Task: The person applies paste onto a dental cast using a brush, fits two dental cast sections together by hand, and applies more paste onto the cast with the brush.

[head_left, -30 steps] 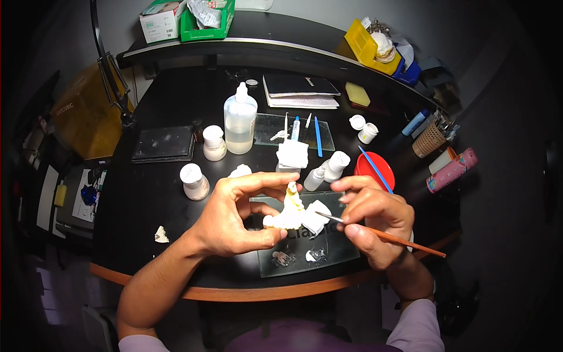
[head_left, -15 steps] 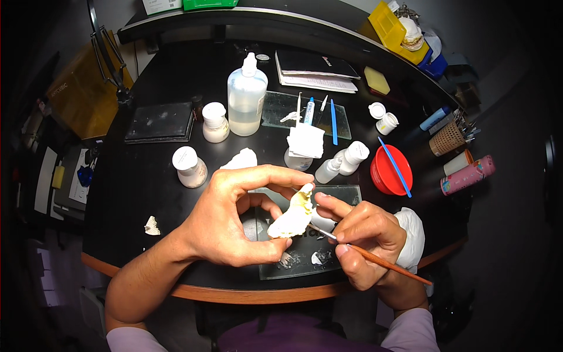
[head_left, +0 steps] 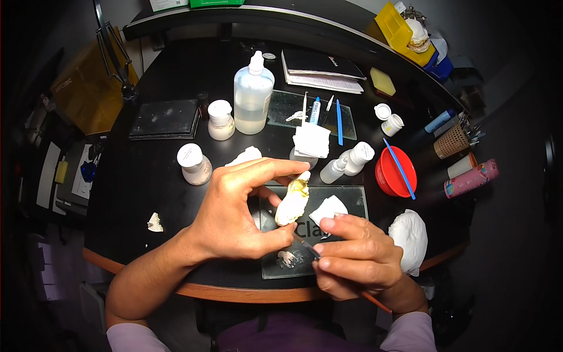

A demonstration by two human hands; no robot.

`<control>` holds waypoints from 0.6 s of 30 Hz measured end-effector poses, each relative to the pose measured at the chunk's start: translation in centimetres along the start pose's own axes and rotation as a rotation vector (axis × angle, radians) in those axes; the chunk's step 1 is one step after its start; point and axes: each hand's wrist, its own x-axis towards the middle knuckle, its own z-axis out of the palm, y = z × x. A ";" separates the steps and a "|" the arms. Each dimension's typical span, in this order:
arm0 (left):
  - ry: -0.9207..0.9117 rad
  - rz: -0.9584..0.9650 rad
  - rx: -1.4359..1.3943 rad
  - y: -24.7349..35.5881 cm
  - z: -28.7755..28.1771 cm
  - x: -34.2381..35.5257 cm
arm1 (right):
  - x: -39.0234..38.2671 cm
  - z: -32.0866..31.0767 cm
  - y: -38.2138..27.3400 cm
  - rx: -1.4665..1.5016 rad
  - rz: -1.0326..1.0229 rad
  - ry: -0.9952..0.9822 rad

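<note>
My left hand (head_left: 220,217) grips a pale yellow dental-type cast (head_left: 291,201) between its thumb and forefinger above a glass slab (head_left: 275,270). My right hand (head_left: 358,258) holds a fine brush with a dark ferrule and wooden handle (head_left: 378,301), its tip near my left thumb, just below the cast; whether it touches is unclear. A folded white tissue (head_left: 327,208) lies on the slab behind my right fingers, and powdery residue (head_left: 286,258) sits at the slab's front. A crumpled white tissue (head_left: 407,240) rests to the right of my right hand.
White jars (head_left: 193,164), small bottles (head_left: 332,171), a tall clear bottle (head_left: 252,102), a red bowl with a blue stick (head_left: 392,182), a rear glass plate (head_left: 284,105), a black case (head_left: 164,120), notebooks (head_left: 322,73), a brush holder (head_left: 448,141) and a lamp arm (head_left: 114,61) surround my hands.
The cast has turned and risen slightly in my left hand. My right hand has rotated and moved lower, bringing the brush below the cast.
</note>
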 end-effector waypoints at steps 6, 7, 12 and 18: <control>0.055 -0.022 0.002 0.0 0.4 0.0 | 0.3 0.9 -0.5 -0.034 0.067 -0.008; 0.058 -0.011 0.004 0.0 0.4 0.0 | 0.4 0.7 -0.6 -0.034 0.066 -0.008; 0.026 -0.016 -0.056 0.0 0.1 0.0 | -0.2 -0.5 0.2 0.158 0.173 0.080; -0.095 0.045 -0.140 0.5 -0.4 0.1 | -0.3 -0.6 1.4 0.250 0.323 0.152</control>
